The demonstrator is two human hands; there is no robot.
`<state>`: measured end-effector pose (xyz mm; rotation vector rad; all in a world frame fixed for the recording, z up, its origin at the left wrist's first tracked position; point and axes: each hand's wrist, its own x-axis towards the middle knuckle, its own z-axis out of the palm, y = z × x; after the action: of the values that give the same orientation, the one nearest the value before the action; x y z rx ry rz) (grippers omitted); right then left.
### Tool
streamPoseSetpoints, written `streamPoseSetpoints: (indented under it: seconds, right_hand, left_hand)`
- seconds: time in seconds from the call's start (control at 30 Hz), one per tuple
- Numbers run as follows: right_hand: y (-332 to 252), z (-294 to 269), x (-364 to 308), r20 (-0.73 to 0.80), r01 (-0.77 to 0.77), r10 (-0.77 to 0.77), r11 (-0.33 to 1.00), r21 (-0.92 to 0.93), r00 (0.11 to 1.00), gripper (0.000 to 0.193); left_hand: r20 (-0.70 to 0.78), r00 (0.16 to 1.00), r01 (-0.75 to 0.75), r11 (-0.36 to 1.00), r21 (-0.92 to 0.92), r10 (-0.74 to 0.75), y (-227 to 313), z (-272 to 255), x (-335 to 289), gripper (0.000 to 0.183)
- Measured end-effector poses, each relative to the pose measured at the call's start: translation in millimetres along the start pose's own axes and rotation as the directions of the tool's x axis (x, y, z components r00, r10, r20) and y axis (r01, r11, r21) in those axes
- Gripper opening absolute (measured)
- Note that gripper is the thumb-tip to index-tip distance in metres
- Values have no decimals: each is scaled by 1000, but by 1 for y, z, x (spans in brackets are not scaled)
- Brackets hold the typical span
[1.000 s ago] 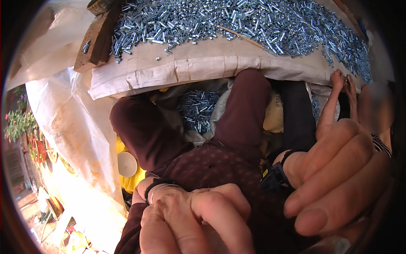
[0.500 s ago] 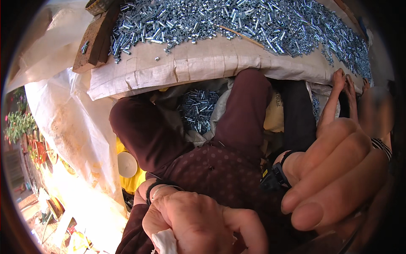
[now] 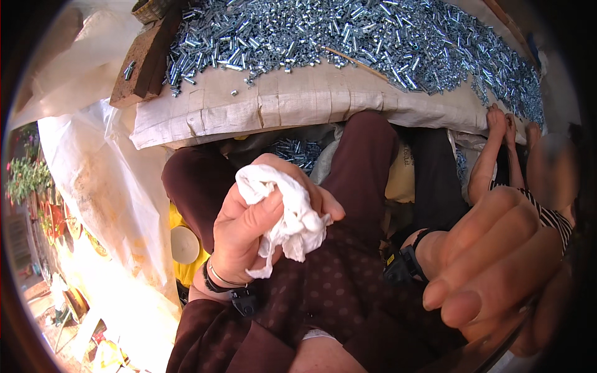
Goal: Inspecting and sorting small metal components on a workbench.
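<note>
My left hand (image 3: 249, 230) is raised over my lap, its fingers closed round a crumpled white tissue (image 3: 292, 214). Part of the tissue hangs below the thumb. Close to the camera on the right, my right hand (image 3: 491, 261) is lifted with fingers curled and pressed together; what they hold, if anything, is hidden. Ahead of my knees, a pale cloth-covered work surface (image 3: 298, 93) carries a wide heap of small shiny metal tubes (image 3: 373, 37). More metal pieces (image 3: 298, 151) lie in an open sack between my legs, partly behind my left hand.
At the right, another person's hands (image 3: 497, 121) rest by the surface's edge. A wooden block (image 3: 138, 78) and a woven basket (image 3: 148, 9) stand at the far left. A thin stick (image 3: 354, 61) lies on the heap. Plastic sheeting (image 3: 106, 180) hangs left, near a white bowl (image 3: 185, 245).
My left hand has risen and moved forward from the lower edge, turning so the tissue shows. My right hand stays raised almost in place. The other person's hands have shifted slightly.
</note>
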<state>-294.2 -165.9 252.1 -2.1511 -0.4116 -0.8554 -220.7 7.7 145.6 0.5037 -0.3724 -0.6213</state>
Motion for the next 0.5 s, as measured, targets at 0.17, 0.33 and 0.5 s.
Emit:
streamPoseSetpoints:
  seconds: [0.17,0.33,0.5]
  right_hand:
    - [13,-9,-2,-101,213,-190,926,312,977,33]
    - [9,-27,-17,-133,55,-13,946,319,991,35]
    - [14,-13,0,-214,203,-115,867,454,970,37]
  left_hand:
    - [-348,914,215,977,-13,-206,-12,-21,14,30]
    - [-323,926,191,980,-51,-197,-13,-24,15,37]
    - [-246,946,198,977,-75,-211,-17,-35,16,45]
